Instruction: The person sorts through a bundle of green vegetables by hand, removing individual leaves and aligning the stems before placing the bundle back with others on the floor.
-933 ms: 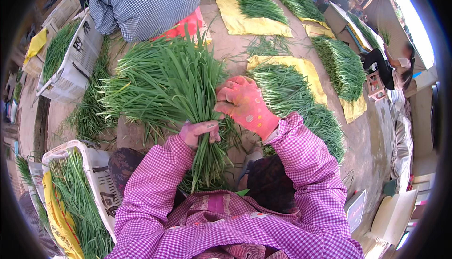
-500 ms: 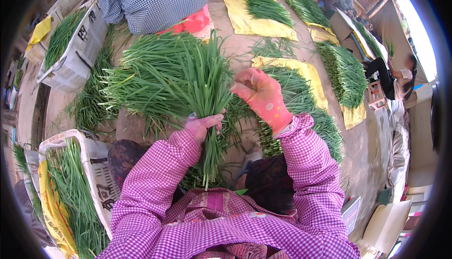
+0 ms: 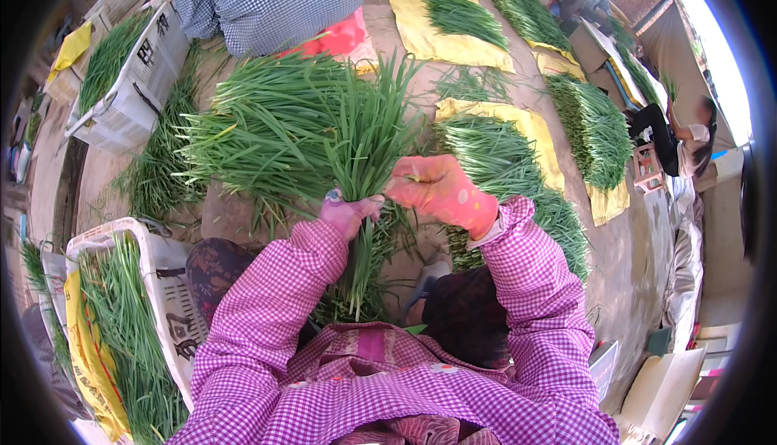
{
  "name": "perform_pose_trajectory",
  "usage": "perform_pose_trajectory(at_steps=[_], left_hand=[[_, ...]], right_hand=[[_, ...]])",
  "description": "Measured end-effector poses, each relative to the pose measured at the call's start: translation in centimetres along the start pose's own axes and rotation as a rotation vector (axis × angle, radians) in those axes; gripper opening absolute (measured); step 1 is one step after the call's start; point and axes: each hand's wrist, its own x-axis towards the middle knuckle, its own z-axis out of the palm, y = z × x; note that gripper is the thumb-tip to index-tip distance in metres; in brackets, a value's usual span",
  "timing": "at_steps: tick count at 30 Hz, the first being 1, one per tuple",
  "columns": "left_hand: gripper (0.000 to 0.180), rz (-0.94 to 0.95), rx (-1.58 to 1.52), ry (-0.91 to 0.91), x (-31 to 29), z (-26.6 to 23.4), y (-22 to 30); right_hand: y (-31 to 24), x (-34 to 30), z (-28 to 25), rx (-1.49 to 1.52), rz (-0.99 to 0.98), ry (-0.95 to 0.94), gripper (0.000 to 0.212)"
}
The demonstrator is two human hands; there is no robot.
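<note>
My left hand (image 3: pixel 348 213) is closed round a bunch of garlic chives (image 3: pixel 368 149), held upright in front of me. Its leaves fan out above the fist and the pale stem ends hang below. My right hand (image 3: pixel 445 193), in an orange dotted glove, is beside the bunch with its fingers pressed together close to my left fingertips. Whatever those gloved fingers pinch is too small to make out. Behind the bunch, a large heap of loose garlic chives (image 3: pixel 259 125) spreads to the left.
On my right, chives lie in rows on yellow sheets (image 3: pixel 538 133). White crates (image 3: pixel 166 263) of chives stand at left. A person in a checked top (image 3: pixel 271 4) sits ahead, beside a red sheet (image 3: pixel 344 36). Other people sit at the far right.
My right hand has come down and in toward my left hand, its fingers now at the bunch. The bunch's leaves have spread wider at the top. My left hand keeps its grip.
</note>
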Motion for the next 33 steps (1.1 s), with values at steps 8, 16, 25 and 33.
perform_pose_trajectory(at_steps=[8,16,25,33], left_hand=[[0.022,-0.025,0.049,-0.006,0.8,-0.4,-1.0],[0.025,-0.031,0.229,-0.025,1.0,0.5,-2.7],[0.055,0.027,-0.057,0.124,2.0,-1.2,-1.3],[0.027,0.238,-0.405,0.411,0.7,1.2,1.9]], right_hand=[[-0.2,0.9,-3.9,0.016,-0.170,0.523,0.026],[-0.1,1.3,-2.1,-1.024,-0.195,0.247,0.013],[-0.4,0.0,-2.8,0.150,0.156,0.279,0.039],[3.4,-1.3,6.6,-0.609,0.206,-0.069,0.101]])
